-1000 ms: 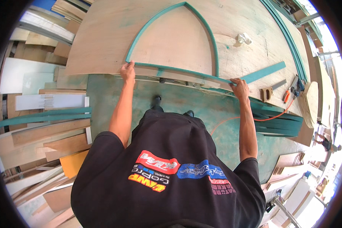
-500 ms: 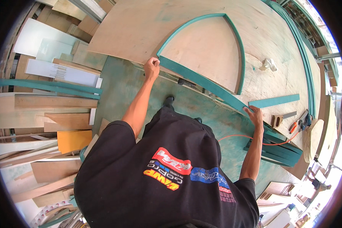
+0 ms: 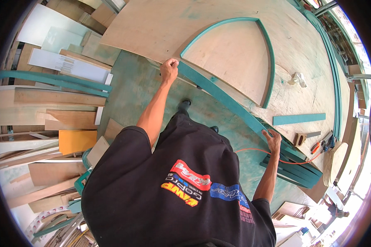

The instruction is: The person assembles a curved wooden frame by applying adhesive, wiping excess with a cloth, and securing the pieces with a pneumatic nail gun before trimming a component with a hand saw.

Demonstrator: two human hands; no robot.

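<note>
In the head view, the left hand [image 3: 169,71] is closed with bent fingers at the left end of a long green strip [image 3: 224,96], and the right hand [image 3: 273,140] grasps the other end between thumb and fingers. This strip is along the near edge of the tabletop [image 3: 152,35], with its broad face turned upward, and it runs slantwise down to the right.

On the tabletop lies a pointed green arch frame [image 3: 272,68], open at its foot. One second ago the strip was set across this foot, showing mostly its narrow edge; half a second ago its face was already turned up, and its left end was close to the left leg of the arch. Now there is a visible gap at both legs, so the strip is apart from the arch. The whole view has also turned somewhat.

To the right, a short green board [image 3: 299,119] lies near the right hand. Beyond it are a handsaw [image 3: 301,139] with wooden handle, pliers [image 3: 316,147] with orange grips, and a crumpled whitish wrapper [image 3: 297,80]. An orange hose [image 3: 292,163] passes behind the right forearm.
</note>
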